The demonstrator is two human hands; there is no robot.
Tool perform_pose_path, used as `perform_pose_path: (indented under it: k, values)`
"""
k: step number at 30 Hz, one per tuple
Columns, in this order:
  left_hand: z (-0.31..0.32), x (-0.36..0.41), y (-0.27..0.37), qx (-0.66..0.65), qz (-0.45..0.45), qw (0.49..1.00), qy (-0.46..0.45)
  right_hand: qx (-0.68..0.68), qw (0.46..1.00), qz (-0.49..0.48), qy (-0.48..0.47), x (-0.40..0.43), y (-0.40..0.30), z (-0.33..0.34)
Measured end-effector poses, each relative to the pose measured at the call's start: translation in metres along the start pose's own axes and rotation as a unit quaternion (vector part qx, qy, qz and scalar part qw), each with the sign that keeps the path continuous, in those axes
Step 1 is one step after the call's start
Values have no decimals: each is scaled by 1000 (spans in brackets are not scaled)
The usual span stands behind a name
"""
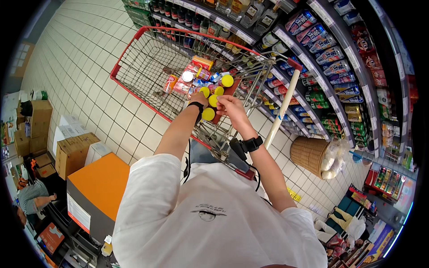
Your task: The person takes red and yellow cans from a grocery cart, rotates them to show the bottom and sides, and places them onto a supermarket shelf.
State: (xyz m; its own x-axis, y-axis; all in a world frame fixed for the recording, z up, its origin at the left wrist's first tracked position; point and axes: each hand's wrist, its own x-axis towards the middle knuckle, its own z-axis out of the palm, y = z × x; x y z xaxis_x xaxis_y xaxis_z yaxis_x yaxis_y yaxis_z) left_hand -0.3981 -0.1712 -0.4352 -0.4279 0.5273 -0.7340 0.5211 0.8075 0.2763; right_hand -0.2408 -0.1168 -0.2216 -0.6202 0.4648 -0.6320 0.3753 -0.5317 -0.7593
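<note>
A metal shopping cart (147, 72) with a red rim stands before me, its basket partly filled. In its near end are several jars with yellow lids (208, 114), among them one at the back right (227, 80). My left hand (199, 98) reaches down among these jars; its fingertips are hidden. Beside it, my right hand (233, 109) has bent fingers, thumb and forefinger close together at the edge of a yellow lid (213, 101). Contact there is unclear. Beyond the jars lie a white-lidded container (187, 76), an orange-red package (170, 83) and a red-yellow package (202, 62).
Shelves of bottles (251, 15) and cans (330, 55) run along the cart's far and right sides. A wicker basket (308, 155) stands at right. An orange-topped counter (100, 181) and cardboard boxes (72, 150) are at left. A person (33, 201) is behind the counter; others (352, 224) are lower right.
</note>
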Motion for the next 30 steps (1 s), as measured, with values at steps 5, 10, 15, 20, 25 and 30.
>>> perform_pose_path:
  k: [5, 10, 15, 20, 25, 30]
  values:
    - [-63, -63, 21, -87, 33, 994, 55, 52, 998, -42, 11, 0, -20, -15]
    - [-123, -171, 33, -365, 70, 919, 127, 32, 997, -69, -23, 8, -36, -17]
    - [-156, -266, 35, -418, 99, 878, 212, -39, 983, -124, -128, -6, -57, 1]
    - [-146, -343, 38, -484, 107, 811, 310, -60, 949, -198, -238, -40, -75, 21]
    - [-118, -410, 41, -535, 135, 740, 384, -49, 884, -208, -416, -78, -84, 39]
    - [-93, -461, 55, -579, 178, 667, 433, -52, 820, -282, -495, -130, -91, 49]
